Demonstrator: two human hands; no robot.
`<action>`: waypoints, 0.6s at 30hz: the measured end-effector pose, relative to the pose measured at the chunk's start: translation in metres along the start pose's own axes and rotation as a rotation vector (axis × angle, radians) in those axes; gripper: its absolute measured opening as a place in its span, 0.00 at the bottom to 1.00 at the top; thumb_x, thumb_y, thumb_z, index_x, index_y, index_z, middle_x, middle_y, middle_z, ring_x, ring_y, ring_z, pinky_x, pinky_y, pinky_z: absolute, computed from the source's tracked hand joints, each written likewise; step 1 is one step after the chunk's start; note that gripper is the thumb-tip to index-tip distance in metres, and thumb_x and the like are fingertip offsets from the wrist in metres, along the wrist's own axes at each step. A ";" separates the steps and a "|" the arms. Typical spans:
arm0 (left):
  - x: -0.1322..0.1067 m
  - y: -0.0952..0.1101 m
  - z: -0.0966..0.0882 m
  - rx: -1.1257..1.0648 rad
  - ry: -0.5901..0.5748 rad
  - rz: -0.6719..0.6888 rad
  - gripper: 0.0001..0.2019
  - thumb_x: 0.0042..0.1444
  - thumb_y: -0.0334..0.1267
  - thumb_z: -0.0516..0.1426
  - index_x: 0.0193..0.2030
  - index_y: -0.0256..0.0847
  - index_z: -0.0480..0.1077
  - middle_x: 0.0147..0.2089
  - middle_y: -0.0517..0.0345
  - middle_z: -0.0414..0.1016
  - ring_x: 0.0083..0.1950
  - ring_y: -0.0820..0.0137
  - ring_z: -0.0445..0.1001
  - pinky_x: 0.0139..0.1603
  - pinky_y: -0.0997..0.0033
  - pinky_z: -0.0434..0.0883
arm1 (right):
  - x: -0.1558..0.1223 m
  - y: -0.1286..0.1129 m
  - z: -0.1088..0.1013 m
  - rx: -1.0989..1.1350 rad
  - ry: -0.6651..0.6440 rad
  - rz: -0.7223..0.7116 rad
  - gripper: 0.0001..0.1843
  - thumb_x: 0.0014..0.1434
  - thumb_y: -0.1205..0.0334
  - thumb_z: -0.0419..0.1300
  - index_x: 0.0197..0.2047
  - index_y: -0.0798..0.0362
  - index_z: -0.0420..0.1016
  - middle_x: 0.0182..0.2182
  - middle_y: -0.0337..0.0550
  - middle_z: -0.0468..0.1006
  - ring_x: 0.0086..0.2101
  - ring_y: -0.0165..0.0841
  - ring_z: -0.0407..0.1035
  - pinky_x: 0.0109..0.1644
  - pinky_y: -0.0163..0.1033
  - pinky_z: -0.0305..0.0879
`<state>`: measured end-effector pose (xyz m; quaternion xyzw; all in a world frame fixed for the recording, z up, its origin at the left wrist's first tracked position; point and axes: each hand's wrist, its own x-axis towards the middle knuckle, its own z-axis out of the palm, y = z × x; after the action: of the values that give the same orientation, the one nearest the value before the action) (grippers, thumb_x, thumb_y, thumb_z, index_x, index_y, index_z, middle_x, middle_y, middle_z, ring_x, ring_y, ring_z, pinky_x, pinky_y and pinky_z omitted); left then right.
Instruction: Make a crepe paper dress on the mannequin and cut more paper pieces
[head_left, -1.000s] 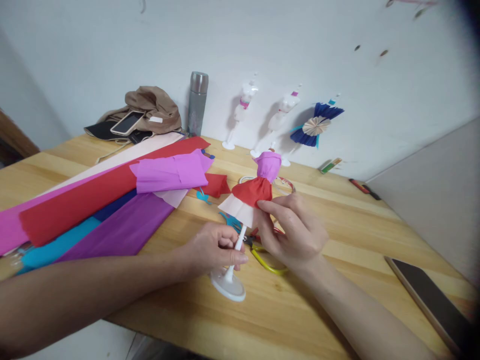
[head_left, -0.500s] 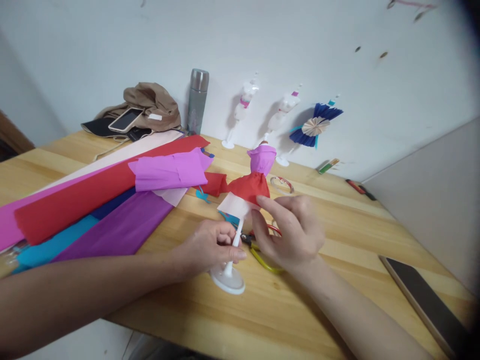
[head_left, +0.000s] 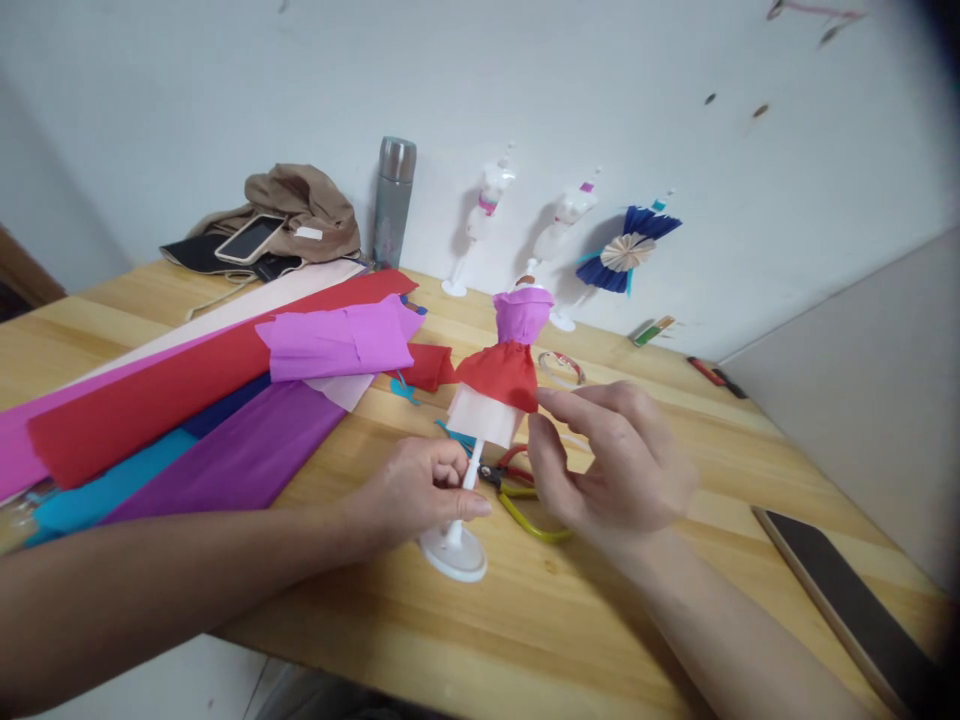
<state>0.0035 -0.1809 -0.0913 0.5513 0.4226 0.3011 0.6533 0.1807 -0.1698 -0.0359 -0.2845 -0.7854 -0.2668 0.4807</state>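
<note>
Lying to the left of the dress form (head_left: 474, 466), long crepe paper sheets (head_left: 187, 410) in red, pink, purple and teal are fanning out across the table (head_left: 675, 620). Just left of the form's white pole, the left hand (head_left: 416, 490) is clamping thumb and curled fingers around it a little above the round base, holding the form upright. The form is standing on the bare wood near the table's front edge and is wearing a paper dress (head_left: 501, 378): a pink-purple bodice gathering in at the waist, a red skirt flaring below it, and a pale underskirt showing beneath the red hem. Just right of the form, the right hand (head_left: 615, 465) is hovering with fingers spread apart and gripping nothing, its index fingertip pointing at the skirt's red edge; whether it is touching is not clear. By my reading, the person is fitting and checking the skirt layers, and the next touch is calling for a light pinch at the hem while the pole grip is staying firm, since crepe is likely creasing and tearing easily. Behind the right hand, below the form's skirt, yellow-handled scissors (head_left: 525, 495) are lying flat
</note>
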 end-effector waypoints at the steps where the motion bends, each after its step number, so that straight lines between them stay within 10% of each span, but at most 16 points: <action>1: 0.000 0.000 0.000 0.001 0.002 -0.013 0.14 0.43 0.39 0.65 0.22 0.39 0.62 0.18 0.66 0.64 0.22 0.78 0.60 0.24 0.77 0.54 | 0.000 0.000 0.000 0.006 -0.003 -0.005 0.16 0.56 0.76 0.63 0.46 0.50 0.75 0.28 0.42 0.72 0.27 0.34 0.68 0.27 0.40 0.67; 18: 0.000 -0.001 0.000 0.030 0.002 0.010 0.15 0.41 0.44 0.64 0.23 0.39 0.63 0.18 0.66 0.63 0.21 0.78 0.59 0.23 0.77 0.54 | -0.001 0.001 0.004 0.018 0.027 0.026 0.11 0.57 0.75 0.65 0.39 0.50 0.74 0.26 0.39 0.71 0.25 0.32 0.67 0.27 0.39 0.64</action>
<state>0.0034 -0.1814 -0.0923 0.5630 0.4249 0.2987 0.6428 0.1795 -0.1669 -0.0386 -0.2870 -0.7774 -0.2573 0.4971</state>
